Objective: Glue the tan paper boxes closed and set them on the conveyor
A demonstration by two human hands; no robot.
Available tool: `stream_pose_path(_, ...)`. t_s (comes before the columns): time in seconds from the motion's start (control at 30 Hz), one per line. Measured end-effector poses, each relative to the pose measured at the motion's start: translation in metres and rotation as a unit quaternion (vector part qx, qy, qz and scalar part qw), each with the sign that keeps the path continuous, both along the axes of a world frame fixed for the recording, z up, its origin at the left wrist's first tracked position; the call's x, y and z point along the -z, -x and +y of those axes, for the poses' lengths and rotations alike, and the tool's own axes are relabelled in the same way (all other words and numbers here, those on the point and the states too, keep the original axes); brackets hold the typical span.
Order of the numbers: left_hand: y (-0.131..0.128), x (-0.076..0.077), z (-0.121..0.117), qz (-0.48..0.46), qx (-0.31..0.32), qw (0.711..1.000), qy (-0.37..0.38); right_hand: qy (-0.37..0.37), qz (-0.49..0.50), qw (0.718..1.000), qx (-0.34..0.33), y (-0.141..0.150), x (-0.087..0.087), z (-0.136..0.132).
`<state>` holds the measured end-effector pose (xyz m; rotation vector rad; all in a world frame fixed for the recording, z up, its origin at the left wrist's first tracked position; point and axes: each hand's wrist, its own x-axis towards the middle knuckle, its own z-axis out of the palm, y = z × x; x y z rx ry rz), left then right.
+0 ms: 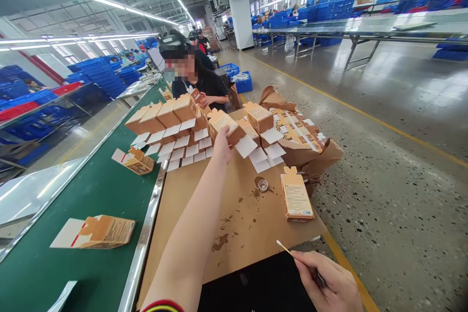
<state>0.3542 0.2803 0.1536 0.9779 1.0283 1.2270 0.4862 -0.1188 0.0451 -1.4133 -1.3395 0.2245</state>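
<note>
My left hand [223,145] reaches forward to the stacked cartons, its fingers closed on a brown carton [224,123] at the top of the pile. The carton's white flap hangs toward me. Low on the right, my right hand [325,278] pinches a cotton swab [284,247], its white tip pointing up and left. Between my hands, a small clear cup [262,185] stands on the brown cardboard [197,204], with dark wet spots around it. Right of the cup lies another brown carton [297,196], printed side up.
Rows of open cartons [168,114] form a pile at the far end. A green conveyor belt [91,180] with a metal edge runs along the left, carrying separate cartons [106,231]. Wrapping paper [331,156] surrounds packed cartons at right. A co-worker [199,73] handles a carton behind the pile.
</note>
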Motion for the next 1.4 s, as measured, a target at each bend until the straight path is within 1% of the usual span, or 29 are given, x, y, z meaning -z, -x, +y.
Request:
stream_pose_path(0.07, 0.042, 0.007, -0.038, -0.024, -0.012, 1.000, -0.012, 0.010, 0.027, 0.999, -0.043, 0.002, -0.002, 0.003)
stream_pose_path(0.1, 0.067, 0.015, -0.061, -0.036, -0.010, 0.999, -0.020, 0.011, 0.039, 0.997, -0.058, 0.004, -0.003, 0.006)
stream_pose_path(0.13, 0.093, 0.025, -0.086, -0.038, -0.007, 0.999, -0.017, 0.006, 0.045, 0.997, -0.063, 0.007, -0.004, 0.010)
stream_pose_path(0.2, 0.142, 0.050, -0.136, 0.012, -0.011, 0.999, 0.036, 0.001, 0.038, 0.996, -0.080, 0.016, -0.003, 0.023)
stream_pose_path(0.23, 0.162, 0.063, -0.158, 0.041, -0.011, 0.997, 0.062, 0.003, 0.027, 0.995, -0.091, 0.022, -0.002, 0.032)
stream_pose_path(0.3, 0.190, 0.087, -0.189, 0.089, -0.036, 0.991, 0.094, 0.011, -0.020, 0.993, -0.117, 0.037, 0.005, 0.051)
stream_pose_path(0.37, 0.202, 0.106, -0.204, 0.113, -0.071, 0.986, 0.101, 0.017, -0.071, 0.987, -0.143, 0.053, 0.017, 0.070)
stream_pose_path(0.43, 0.204, 0.118, -0.206, 0.120, -0.090, 0.983, 0.106, 0.019, -0.108, 0.979, -0.169, 0.067, 0.031, 0.087)
stream_pose_path(0.5, 0.201, 0.125, -0.203, 0.117, -0.080, 0.983, 0.116, 0.026, -0.135, 0.972, -0.192, 0.078, 0.043, 0.097)
stream_pose_path(0.6, 0.196, 0.127, -0.201, 0.113, -0.077, 0.983, 0.123, 0.036, -0.173, 0.960, -0.218, 0.086, 0.054, 0.104)
stream_pose_path(0.7, 0.191, 0.125, -0.205, 0.119, -0.085, 0.982, 0.122, 0.044, -0.191, 0.954, -0.227, 0.086, 0.057, 0.106)
stream_pose_path(0.83, 0.186, 0.122, -0.210, 0.123, -0.077, 0.984, 0.105, 0.057, -0.193, 0.956, -0.214, 0.079, 0.058, 0.110)
stream_pose_path(0.9, 0.183, 0.123, -0.215, 0.136, -0.066, 0.984, 0.094, 0.059, -0.186, 0.960, -0.203, 0.071, 0.055, 0.109)
stream_pose_path(0.97, 0.178, 0.126, -0.224, 0.163, -0.076, 0.981, 0.071, 0.061, -0.162, 0.967, -0.188, 0.061, 0.050, 0.104)
stream_pose_path(1.07, 0.171, 0.131, -0.240, 0.219, -0.104, 0.970, 0.025, 0.057, -0.077, 0.983, -0.155, 0.049, 0.041, 0.090)
stream_pose_path(1.13, 0.170, 0.131, -0.249, 0.264, -0.089, 0.961, 0.005, 0.051, -0.031, 0.988, -0.141, 0.044, 0.037, 0.080)
stream_pose_path(1.2, 0.173, 0.131, -0.254, 0.301, -0.050, 0.952, -0.004, 0.052, -0.017, 0.990, -0.132, 0.041, 0.035, 0.072)
stream_pose_path(1.27, 0.177, 0.130, -0.256, 0.328, -0.029, 0.944, -0.014, 0.058, -0.007, 0.991, -0.121, 0.039, 0.034, 0.067)
stream_pose_path(1.4, 0.179, 0.133, -0.256, 0.374, -0.039, 0.926, -0.039, 0.068, 0.006, 0.992, -0.102, 0.033, 0.035, 0.063)
